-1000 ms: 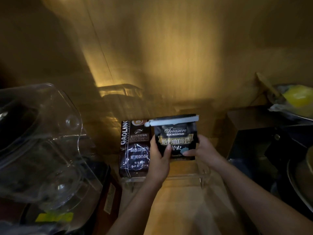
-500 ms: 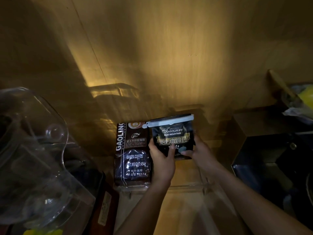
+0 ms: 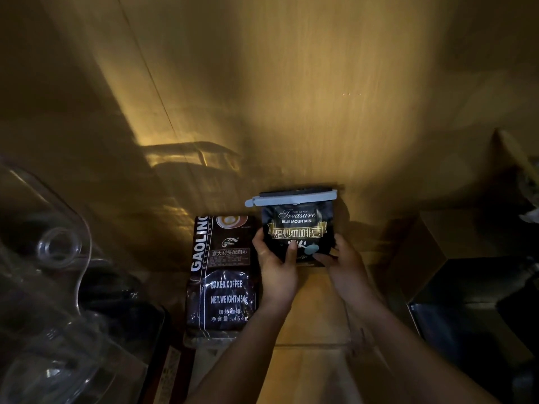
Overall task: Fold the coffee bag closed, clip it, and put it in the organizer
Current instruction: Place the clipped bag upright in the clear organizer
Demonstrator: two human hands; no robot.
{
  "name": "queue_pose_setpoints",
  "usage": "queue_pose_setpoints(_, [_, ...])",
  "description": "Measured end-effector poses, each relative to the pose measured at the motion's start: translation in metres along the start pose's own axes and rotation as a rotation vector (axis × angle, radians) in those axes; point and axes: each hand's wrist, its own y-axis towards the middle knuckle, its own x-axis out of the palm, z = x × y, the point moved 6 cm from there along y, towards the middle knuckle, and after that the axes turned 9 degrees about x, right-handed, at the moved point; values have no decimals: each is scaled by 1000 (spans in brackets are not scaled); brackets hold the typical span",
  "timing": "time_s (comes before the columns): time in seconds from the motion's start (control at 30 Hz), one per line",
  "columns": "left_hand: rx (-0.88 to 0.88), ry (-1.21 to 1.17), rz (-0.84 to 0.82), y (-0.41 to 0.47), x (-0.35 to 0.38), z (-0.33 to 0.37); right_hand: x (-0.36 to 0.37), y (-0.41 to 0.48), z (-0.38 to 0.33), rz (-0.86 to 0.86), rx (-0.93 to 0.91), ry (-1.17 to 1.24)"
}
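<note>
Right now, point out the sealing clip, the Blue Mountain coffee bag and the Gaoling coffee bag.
sealing clip (image 3: 291,199), head view, middle of the pale bar.
Blue Mountain coffee bag (image 3: 297,225), head view, front label.
Gaoling coffee bag (image 3: 224,287), head view, front panel by the weight text.

Wooden bench (image 3: 309,371) in dim yellow light

A clear organizer (image 3: 354,335) stands on the bench against the wall, and a large coffee pack (image 3: 223,275) stands in its left part. A dark box (image 3: 466,325) sits to the right, clear plastic containers (image 3: 49,287) to the left.
</note>
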Motion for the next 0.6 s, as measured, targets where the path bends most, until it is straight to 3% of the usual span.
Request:
queue_pose_setpoints(0.33, [-86, -15, 72, -9, 4, 4, 2, -6, 6, -15, 102, 46])
queue_pose_setpoints(0.6, [-58, 54, 14, -25, 5, 38, -16, -14, -2, 43, 126, -233])
